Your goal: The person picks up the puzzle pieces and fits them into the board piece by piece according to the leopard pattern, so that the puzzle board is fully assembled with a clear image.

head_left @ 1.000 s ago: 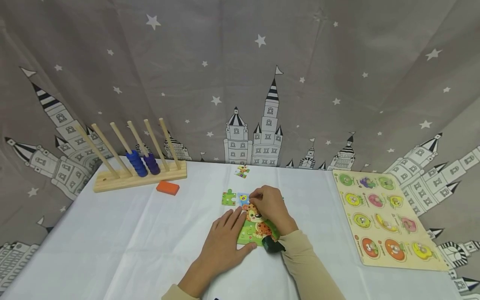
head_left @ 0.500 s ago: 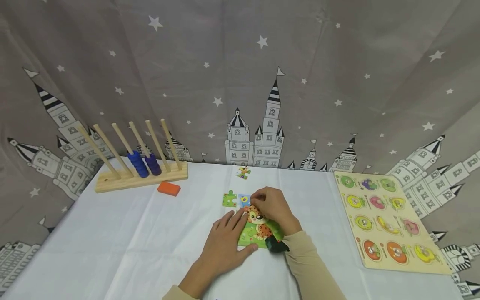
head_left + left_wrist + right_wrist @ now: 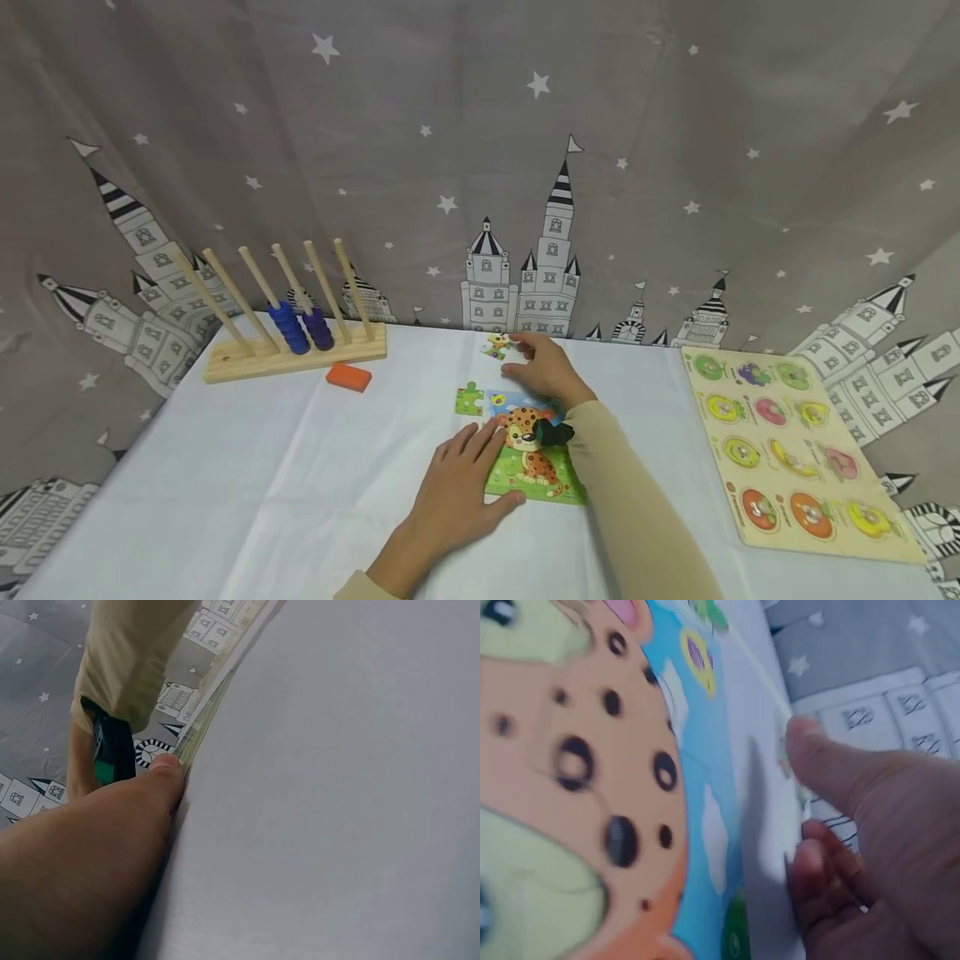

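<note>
A jigsaw puzzle [image 3: 536, 479] with a spotted leopard on grass lies on the white cloth. My left hand [image 3: 457, 492] rests at its left edge with the fingers extended; its thumb [image 3: 166, 763] shows in the left wrist view. Beyond the puzzle, my right hand [image 3: 547, 368] is beside a loose jigsaw piece [image 3: 495, 346], thumb and fingers apart. Whether a fingertip touches that piece I cannot tell. The right wrist view shows the leopard picture [image 3: 577, 795] close up and my right hand [image 3: 885, 832] with a gap between thumb and fingers. A green jigsaw piece [image 3: 470, 400] lies by the puzzle's upper left corner.
At the back left stands a wooden peg stand [image 3: 247, 362] with blue and purple rings on two pegs. An orange block [image 3: 348, 377] lies before it. A fruit knob-puzzle board [image 3: 795, 458] lies on the right. A grey castle-print curtain [image 3: 375, 125] hangs behind the table.
My right hand has left the puzzle's top edge and moved away from me to the loose piece at the back. My left hand stays at the puzzle. The head view has shifted slightly.
</note>
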{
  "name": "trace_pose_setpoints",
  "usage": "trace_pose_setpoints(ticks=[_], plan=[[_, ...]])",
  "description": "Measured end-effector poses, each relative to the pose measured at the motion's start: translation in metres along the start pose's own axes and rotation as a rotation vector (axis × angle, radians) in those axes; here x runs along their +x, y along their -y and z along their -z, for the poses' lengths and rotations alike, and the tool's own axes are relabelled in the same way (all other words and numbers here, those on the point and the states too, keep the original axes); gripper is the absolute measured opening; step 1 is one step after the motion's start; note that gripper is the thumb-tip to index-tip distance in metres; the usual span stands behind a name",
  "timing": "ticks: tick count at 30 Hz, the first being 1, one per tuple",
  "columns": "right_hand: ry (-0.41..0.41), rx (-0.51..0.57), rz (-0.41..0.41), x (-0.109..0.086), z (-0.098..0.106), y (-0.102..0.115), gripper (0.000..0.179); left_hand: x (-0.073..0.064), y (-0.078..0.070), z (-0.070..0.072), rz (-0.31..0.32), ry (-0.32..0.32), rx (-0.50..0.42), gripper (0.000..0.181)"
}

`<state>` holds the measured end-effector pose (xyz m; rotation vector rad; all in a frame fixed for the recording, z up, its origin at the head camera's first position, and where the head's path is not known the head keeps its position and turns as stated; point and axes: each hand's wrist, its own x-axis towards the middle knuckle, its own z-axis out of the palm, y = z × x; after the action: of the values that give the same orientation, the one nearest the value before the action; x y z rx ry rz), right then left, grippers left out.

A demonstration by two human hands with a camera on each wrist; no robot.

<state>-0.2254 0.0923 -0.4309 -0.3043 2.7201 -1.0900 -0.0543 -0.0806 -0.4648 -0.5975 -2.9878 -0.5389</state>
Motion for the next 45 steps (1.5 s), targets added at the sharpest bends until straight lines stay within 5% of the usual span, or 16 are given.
trace_pose_setpoints(ticks=[7,16,24,31,45], plan=[[0.086,-0.049,0.031,0.018,0.000,0.002,0.067,-0.001,0.000,-0.002,0.005,0.001,0.008,0.085],[0.042,-0.170,0.000,0.022,0.000,0.011,0.057,0.000,-0.001,-0.002,0.014,-0.008,0.024,0.091],[-0.017,-0.138,-0.050,0.011,0.001,0.006,0.052,0.000,-0.001,-0.001,0.030,-0.004,0.013,0.094],[0.008,-0.143,0.026,0.006,0.007,-0.006,0.058,-0.001,-0.001,0.001,0.039,0.006,-0.036,0.095],[-0.067,0.017,-0.055,-0.009,0.011,-0.008,0.025,-0.005,0.005,0.001,0.095,-0.005,-0.159,0.100]])
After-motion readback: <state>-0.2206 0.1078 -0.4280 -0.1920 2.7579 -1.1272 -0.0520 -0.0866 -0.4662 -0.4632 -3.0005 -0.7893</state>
